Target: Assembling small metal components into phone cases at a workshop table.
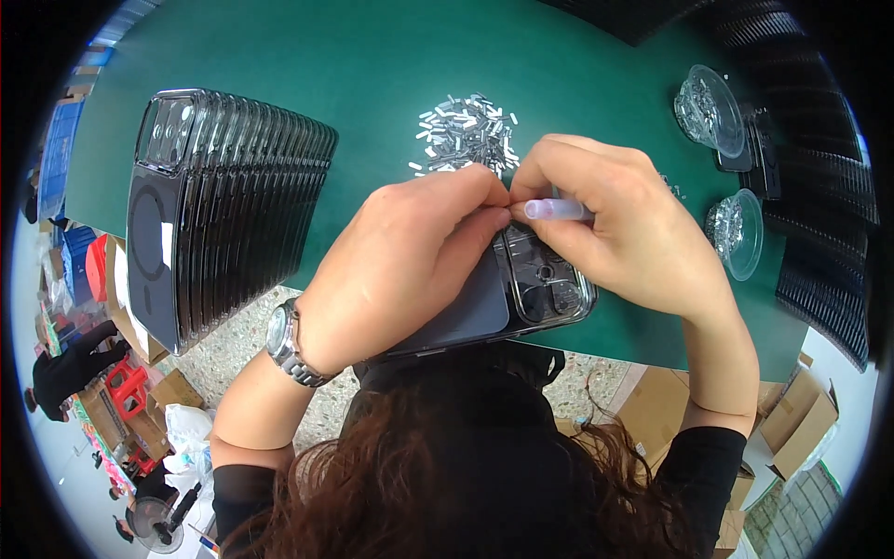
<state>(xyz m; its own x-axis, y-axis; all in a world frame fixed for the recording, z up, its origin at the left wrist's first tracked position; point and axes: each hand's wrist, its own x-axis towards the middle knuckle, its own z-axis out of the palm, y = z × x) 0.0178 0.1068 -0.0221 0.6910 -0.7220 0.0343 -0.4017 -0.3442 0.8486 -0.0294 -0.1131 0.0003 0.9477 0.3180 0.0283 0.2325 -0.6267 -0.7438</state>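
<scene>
Clear plastic, the phone case (503, 293) rests under the left hand (400, 261), which clasps it at the green table's (354, 56) near edge, thumb and forefinger pinched at its camera corner. The right hand (615, 224) grips a slim translucent tool (557, 210) touching that corner. Small metal pieces (466, 135) lie just behind; a row of cases (233, 205) stands well left.
</scene>
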